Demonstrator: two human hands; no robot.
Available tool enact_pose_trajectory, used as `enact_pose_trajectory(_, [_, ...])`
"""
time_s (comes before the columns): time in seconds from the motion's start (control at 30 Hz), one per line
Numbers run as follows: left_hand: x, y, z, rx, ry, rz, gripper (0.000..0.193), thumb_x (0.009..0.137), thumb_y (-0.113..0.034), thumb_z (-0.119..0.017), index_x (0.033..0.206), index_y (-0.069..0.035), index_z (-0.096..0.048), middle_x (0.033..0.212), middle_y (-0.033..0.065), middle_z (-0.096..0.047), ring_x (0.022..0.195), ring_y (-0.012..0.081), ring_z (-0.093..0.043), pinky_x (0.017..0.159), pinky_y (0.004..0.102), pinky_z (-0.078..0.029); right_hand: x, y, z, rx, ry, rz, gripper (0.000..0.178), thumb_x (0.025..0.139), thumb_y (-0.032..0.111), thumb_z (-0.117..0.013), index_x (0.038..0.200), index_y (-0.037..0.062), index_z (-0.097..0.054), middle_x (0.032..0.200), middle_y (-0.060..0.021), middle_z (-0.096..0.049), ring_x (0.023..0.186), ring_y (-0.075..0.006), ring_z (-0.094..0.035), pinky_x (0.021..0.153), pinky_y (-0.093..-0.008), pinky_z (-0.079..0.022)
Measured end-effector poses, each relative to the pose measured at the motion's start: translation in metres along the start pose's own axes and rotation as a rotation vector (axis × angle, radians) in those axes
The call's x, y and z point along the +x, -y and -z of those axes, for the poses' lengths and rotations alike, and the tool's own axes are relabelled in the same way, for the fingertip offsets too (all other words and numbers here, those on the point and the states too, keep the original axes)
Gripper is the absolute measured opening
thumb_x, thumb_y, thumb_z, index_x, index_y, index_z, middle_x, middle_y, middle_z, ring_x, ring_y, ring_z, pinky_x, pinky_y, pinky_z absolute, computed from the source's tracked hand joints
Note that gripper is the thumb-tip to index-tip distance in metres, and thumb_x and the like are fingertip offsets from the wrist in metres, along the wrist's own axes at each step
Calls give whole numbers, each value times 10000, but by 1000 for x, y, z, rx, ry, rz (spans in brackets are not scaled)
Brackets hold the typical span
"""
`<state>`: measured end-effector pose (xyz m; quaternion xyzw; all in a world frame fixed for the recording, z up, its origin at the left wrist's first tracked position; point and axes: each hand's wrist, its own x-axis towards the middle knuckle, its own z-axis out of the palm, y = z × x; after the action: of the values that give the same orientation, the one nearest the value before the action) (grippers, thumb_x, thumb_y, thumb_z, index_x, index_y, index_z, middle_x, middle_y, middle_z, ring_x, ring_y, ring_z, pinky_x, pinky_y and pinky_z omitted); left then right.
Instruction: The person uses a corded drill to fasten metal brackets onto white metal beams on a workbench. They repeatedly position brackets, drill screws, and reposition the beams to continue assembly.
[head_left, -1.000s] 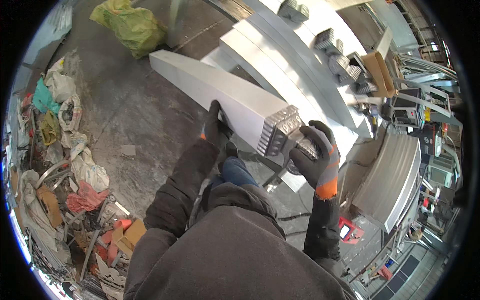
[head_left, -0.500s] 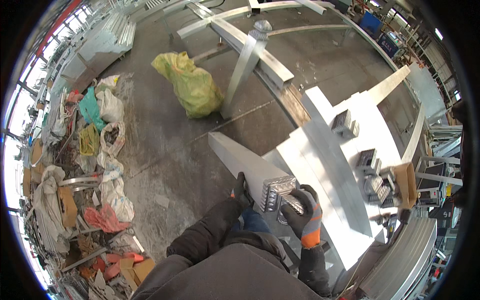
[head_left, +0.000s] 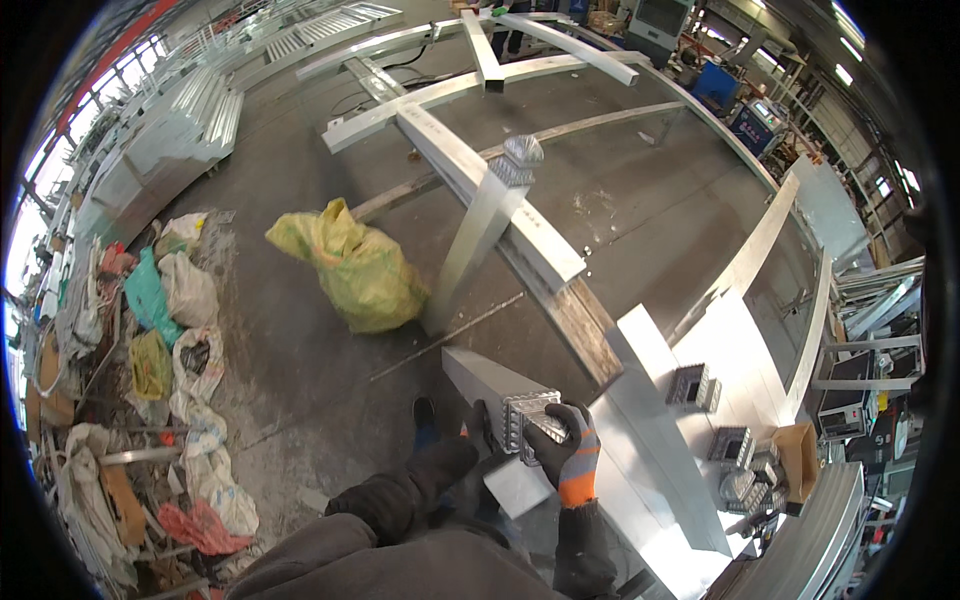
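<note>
A square metal post [head_left: 478,376] slants up toward me, its near end fitted with a ribbed silver cap [head_left: 522,412]. My left hand [head_left: 482,428], in a dark glove, is against the post's left side just below the cap; its fingers are partly hidden. Wrapped over the cap's top is my right hand [head_left: 568,450], in a black, grey and orange glove. Beyond stands another square post [head_left: 474,232], topped with a similar faceted cap [head_left: 522,155]. To the right, loose metal caps [head_left: 690,388] lie on a sheet-metal bench [head_left: 660,455].
A yellow-green sack [head_left: 358,275] sits on the floor beside the standing post. Long metal beams [head_left: 490,190] form a frame ahead. A cardboard box [head_left: 796,462] stands by the piled caps. Sacks and scrap [head_left: 195,360] line the left. Another person's green glove [head_left: 499,12] shows far back.
The view has tilted up, showing more of the far frame. The post with its cap is steeper and nearer the bench; both hands stay on it.
</note>
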<state>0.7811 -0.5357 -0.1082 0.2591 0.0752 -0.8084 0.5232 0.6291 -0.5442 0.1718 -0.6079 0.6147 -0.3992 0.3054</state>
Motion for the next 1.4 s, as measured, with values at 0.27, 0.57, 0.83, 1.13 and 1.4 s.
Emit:
enact_pose_trajectory(0.27, [50,-178,-79,752,-35,199,425,1059,-420,-563,1196,-26,-648,1027,107,-718,919,229,-696,823,361,-574,207,-30,-89,-75,-95,-263,490,766,287,-883,1096,-24,-698,1024,-168,-739,980,-262,-701,903,-374,-547])
enact_pose_trajectory(0.57, [73,-282,-101,1348,152,-75,317,976,-283,-681,1185,-44,-661,1003,83,-727,933,170,-679,813,335,-553,367,-25,-116,-276,-29,-326,643,802,538,-788,1131,-11,-718,1105,-237,-746,1064,-338,-718,932,-412,-538])
enact_pose_trajectory(0.83, [133,-287,-124,1416,66,-441,446,935,-201,-746,1315,-31,-585,1080,115,-736,959,204,-711,837,320,-564,535,-95,-106,-255,-1,-502,729,846,601,-706,1144,-64,-721,1051,-230,-763,990,-321,-735,903,-419,-548])
enact_pose_trajectory(1.13, [263,-287,-213,2022,-180,-518,1030,779,-500,-834,1547,6,-372,1531,300,-421,1410,428,-440,1147,495,-395,617,-126,-125,46,350,-522,662,980,583,-537,1222,-21,-660,951,-153,-727,851,-262,-717,756,-438,-603])
enact_pose_trajectory(1.4, [355,-234,-211,3514,-930,-504,675,1027,-338,-472,1586,18,-344,1636,277,-306,1509,408,-319,1234,489,-279,570,-273,-94,-308,282,-333,777,837,589,-805,1344,48,-573,1229,-166,-695,1055,-309,-704,940,-422,-562])
